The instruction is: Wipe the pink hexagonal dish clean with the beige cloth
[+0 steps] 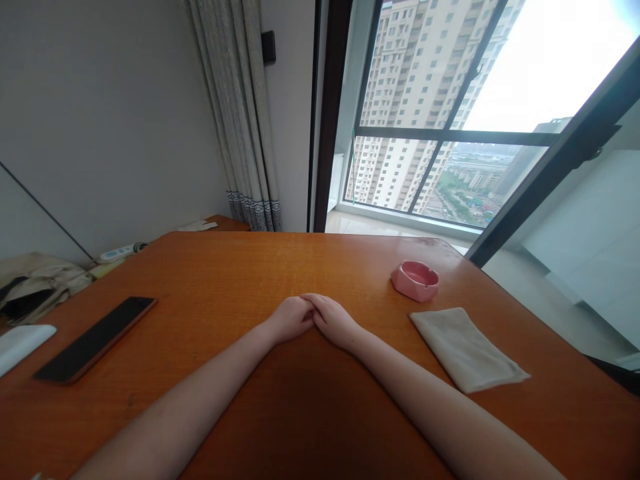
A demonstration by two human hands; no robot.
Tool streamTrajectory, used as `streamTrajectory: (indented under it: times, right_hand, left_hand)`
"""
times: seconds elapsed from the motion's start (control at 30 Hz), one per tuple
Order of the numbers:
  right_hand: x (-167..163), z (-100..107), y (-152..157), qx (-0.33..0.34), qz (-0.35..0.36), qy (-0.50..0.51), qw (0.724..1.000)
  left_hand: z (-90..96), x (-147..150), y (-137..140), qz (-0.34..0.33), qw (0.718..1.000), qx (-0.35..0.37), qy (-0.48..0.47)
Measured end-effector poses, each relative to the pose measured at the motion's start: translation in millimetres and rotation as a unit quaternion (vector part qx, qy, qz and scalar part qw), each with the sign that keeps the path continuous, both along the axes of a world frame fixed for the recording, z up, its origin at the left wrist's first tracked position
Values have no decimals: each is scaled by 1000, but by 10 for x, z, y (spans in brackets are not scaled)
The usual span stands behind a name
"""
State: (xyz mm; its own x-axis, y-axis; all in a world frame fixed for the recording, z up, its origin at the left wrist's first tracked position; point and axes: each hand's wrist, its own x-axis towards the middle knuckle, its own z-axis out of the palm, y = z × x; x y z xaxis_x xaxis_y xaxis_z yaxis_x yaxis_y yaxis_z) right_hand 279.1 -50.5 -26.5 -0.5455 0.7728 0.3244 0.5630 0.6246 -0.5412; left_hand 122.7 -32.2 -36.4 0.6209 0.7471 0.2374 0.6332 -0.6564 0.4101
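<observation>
My left hand [293, 319] and my right hand [336, 322] are clasped together above the middle of the wooden table [240, 267]. The right fingers lie over the left ones, and both hands look closed, with no object showing between them. To the right of my right hand lies a folded beige cloth [467, 348]. Just beyond the cloth stands a pink ashtray [415, 280] with notches in its rim, apart from both hands.
A dark tablet-like slab [97, 340] lies on the table's left, beside a white object [23, 343] cut off by the frame. A power strip [119, 253] and a cloth bag [43, 283] sit past the left edge. Behind are a curtain [237, 113] and a window [440, 133].
</observation>
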Motion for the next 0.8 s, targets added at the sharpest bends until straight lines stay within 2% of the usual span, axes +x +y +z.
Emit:
streamTrajectory:
  times: [0.1, 0.17, 0.23, 0.3, 0.37, 0.4, 0.5, 0.57, 0.63, 0.73, 0.8]
  right_hand:
    - [161, 168, -2, 104, 30, -62, 992]
    - [395, 327, 20, 197, -13, -81, 977]
    - [710, 463, 65, 255, -160, -57, 952]
    - [1057, 531, 124, 272, -325, -67, 903]
    - [1372, 524, 186, 230, -437, -114, 862]
    - [1501, 499, 215, 189, -461, -139, 856]
    - [1743, 384, 284, 48, -471, -201, 858]
    - [1801, 304, 317, -16, -454, -229, 861]
    - [1817, 238, 343, -35, -440, -252, 861]
    - [1802, 196, 367, -19, -435, -267, 859]
    - [1733, 223, 363, 2, -420, -258, 870]
  left_hand:
    - [26, -16, -12, 7, 1000, 1, -1]
    - [56, -30, -24, 7, 1000, -1, 5]
    - [82, -41, -34, 1, 1000, -5, 9]
    - [96, -48, -41, 1, 1000, -6, 8]
    - [99, -50, -46, 2, 1000, -6, 3]
    - [99, -49, -47, 2, 1000, -6, 1]
    - [96, -42, -50, 1, 1000, -8, -2]
    - [94, -39, -49, 3, 1000, -12, -2]
    - [90, -42, -47, 4, 1000, -15, -2]
    - [85, -54, -45, 1, 1000, -13, 0]
    - [96, -62, -46, -5, 1000, -13, -4]
